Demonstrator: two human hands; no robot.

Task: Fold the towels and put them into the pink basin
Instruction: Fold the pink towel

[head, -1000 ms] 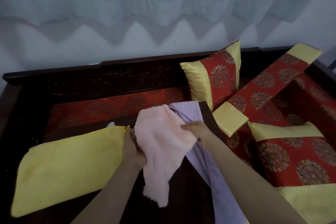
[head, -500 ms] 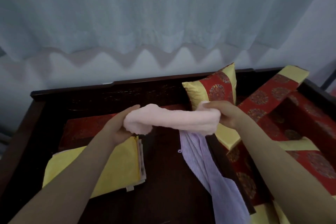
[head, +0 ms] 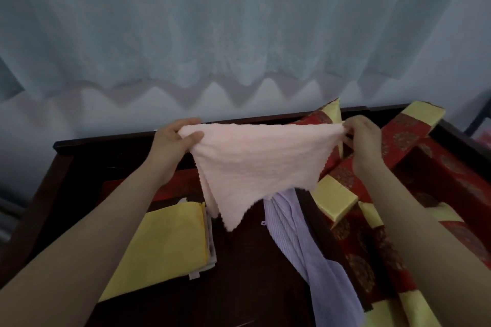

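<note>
Pink towel (head: 255, 162) hangs stretched, each corner pinched in left hand's (head: 170, 146) and right hand's (head: 364, 141) grip.

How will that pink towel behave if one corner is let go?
Probably floppy: the pink towel sags to a point between the left hand and right hand. Likely light, pinched only by fingers. Its fuzzy surface suggests little slipping.

I see a pale pink towel (head: 255, 164), a yellow towel (head: 162, 244), a ribbed lilac towel (head: 305, 241), and red cushions (head: 398, 141) with gold medallions and yellow bands.
</note>
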